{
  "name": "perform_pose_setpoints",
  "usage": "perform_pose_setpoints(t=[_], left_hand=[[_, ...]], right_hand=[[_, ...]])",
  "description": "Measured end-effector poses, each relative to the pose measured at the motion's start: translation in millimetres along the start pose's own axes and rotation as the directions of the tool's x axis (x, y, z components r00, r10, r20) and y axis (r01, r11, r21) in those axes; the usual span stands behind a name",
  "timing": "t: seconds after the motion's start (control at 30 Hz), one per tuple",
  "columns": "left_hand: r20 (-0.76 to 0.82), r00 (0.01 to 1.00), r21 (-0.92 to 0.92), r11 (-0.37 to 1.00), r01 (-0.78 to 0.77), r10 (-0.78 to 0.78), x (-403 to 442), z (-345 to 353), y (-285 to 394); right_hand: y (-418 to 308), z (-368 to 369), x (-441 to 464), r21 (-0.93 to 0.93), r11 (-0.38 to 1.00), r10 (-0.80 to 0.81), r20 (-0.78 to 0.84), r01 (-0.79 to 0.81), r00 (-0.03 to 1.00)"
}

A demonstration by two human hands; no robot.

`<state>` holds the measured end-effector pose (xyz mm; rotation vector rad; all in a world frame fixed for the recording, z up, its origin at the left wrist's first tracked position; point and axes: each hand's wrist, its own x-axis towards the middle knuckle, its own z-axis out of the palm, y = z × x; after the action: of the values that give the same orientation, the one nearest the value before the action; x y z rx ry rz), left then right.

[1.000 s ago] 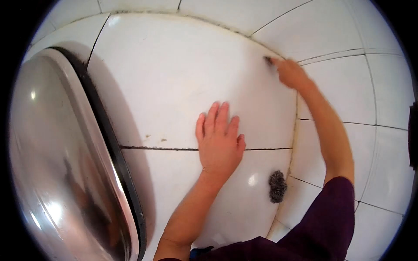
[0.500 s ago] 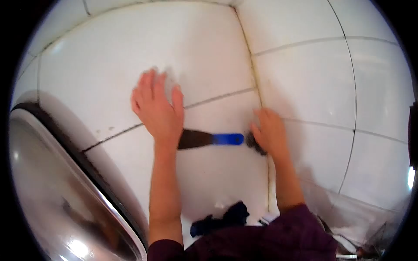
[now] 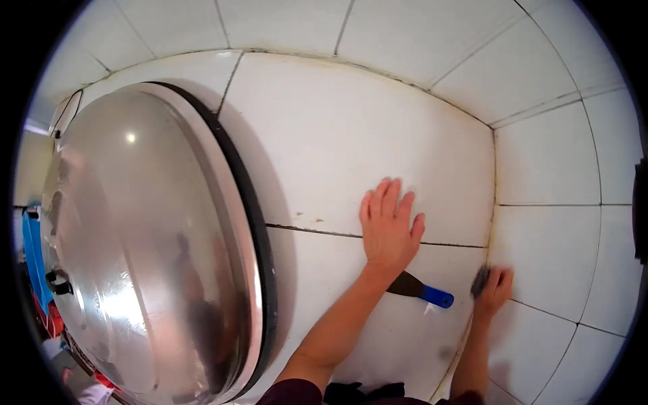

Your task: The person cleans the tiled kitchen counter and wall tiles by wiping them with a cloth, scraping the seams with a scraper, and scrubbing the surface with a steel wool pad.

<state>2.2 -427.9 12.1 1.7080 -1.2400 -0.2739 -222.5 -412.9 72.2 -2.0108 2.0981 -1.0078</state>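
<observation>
My left hand (image 3: 390, 229) lies on the white tiled surface (image 3: 358, 128) with its fingers spread, holding nothing. Just below its wrist is a putty knife (image 3: 437, 297) with a blue handle; my forearm partly covers its dark blade. At the right, where the tiled surface meets the tiled wall, my right hand (image 3: 497, 293) grips a dark scouring pad (image 3: 480, 281). That hand is slightly blurred, and its fingers curl round the pad.
A large shiny metal dome (image 3: 148, 236) with a black rim fills the left side. Tiled walls (image 3: 547, 256) rise at the back and right. Dark cloth (image 3: 364, 393) lies near my body. Blue and red items sit at the far left edge.
My view has swung left, bringing much more of the metal dome into sight. My right hand has shifted with the scouring pad to the wall joint. The left hand remains spread on the tiles.
</observation>
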Motion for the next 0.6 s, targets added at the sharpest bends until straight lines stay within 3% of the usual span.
perform_pose_setpoints(t=[0.03, 0.07, 0.13, 0.17, 0.2, 0.23, 0.27, 0.3, 0.33, 0.37, 0.4, 0.47, 0.53, 0.57, 0.6], left_hand=[[-0.015, 1.000, 0.013, 1.000, 0.002, -0.002, 1.5, -1.4, 0.0], [-0.008, 1.000, -0.005, 1.000, 0.018, -0.018, 1.4, -0.8, 0.6], [-0.003, 0.999, -0.017, 0.999, 0.038, -0.038, 1.8, -1.6, 0.7], [0.023, 0.998, -0.016, 0.998, 0.062, -0.062, 4.5, -3.2, 2.0], [0.059, 0.995, -0.022, 0.996, 0.087, -0.085, 4.1, -2.7, 1.9], [0.098, 0.991, 0.021, 0.996, 0.088, -0.090, 1.5, 0.5, -2.2], [0.113, 0.991, -0.008, 0.997, 0.075, -0.074, -0.1, 0.7, -4.1], [0.141, 0.987, 0.012, 0.997, 0.082, -0.083, -1.4, -1.1, -5.4], [0.170, 0.981, 0.028, 0.996, 0.086, -0.090, -2.3, -3.3, -6.1], [0.192, 0.980, 0.044, 0.998, 0.048, -0.055, -1.5, -7.2, -7.4], [0.214, 0.976, 0.058, 0.998, 0.009, -0.021, -0.3, -11.8, -8.0], [0.247, 0.969, 0.100, 0.995, -0.018, -0.007, -1.3, -15.6, -4.1], [0.224, 0.974, 0.064, 0.998, -0.001, -0.013, -7.4, -13.3, -9.3], [0.178, 0.984, 0.010, 1.000, 0.015, -0.017, -7.8, -7.5, -11.5], [0.134, 0.991, -0.043, 0.999, 0.031, -0.025, -8.4, -2.0, -14.6]], right_hand=[[-29.2, 31.0, 32.9, 0.149, 0.988, -0.031, -0.014, 0.032, 0.999], [-56.3, 68.3, 63.7, 0.418, 0.908, 0.022, 0.046, -0.039, 0.999], [-151.3, 153.1, 105.3, 0.614, 0.748, -0.260, -0.079, 0.252, 0.962], [-201.5, 191.3, 112.8, 0.768, 0.592, -0.341, -0.037, 0.245, 0.939], [-251.6, 230.9, 121.2, 0.557, 0.551, -0.566, -0.298, 0.621, 0.769], [-302.8, 257.4, 114.6, 0.548, 0.421, -0.600, -0.429, 0.723, 0.675], [-342.6, 286.1, 105.4, 0.553, 0.355, -0.636, -0.448, 0.754, 0.628], [-371.2, 311.3, 92.7, 0.502, 0.372, -0.754, -0.328, 0.781, 0.570], [-385.9, 333.4, 71.1, 0.438, 0.514, -0.838, 0.072, 0.737, 0.542], [-377.1, 360.5, 46.1, 0.263, 0.436, -0.888, -0.027, 0.860, 0.459], [-387.7, 374.3, 33.0, 0.238, 0.533, -0.831, -0.036, 0.812, 0.556], [-382.8, 365.5, 41.2, 0.247, 0.563, -0.818, 0.027, 0.789, 0.575], [-368.1, 356.8, 62.9, 0.381, 0.468, -0.877, 0.088, 0.797, 0.473], [-350.7, 360.4, 69.8, 0.369, 0.409, -0.866, -0.131, 0.835, 0.482], [-332.1, 351.9, 82.6, 0.346, 0.401, -0.879, -0.113, 0.848, 0.462]])
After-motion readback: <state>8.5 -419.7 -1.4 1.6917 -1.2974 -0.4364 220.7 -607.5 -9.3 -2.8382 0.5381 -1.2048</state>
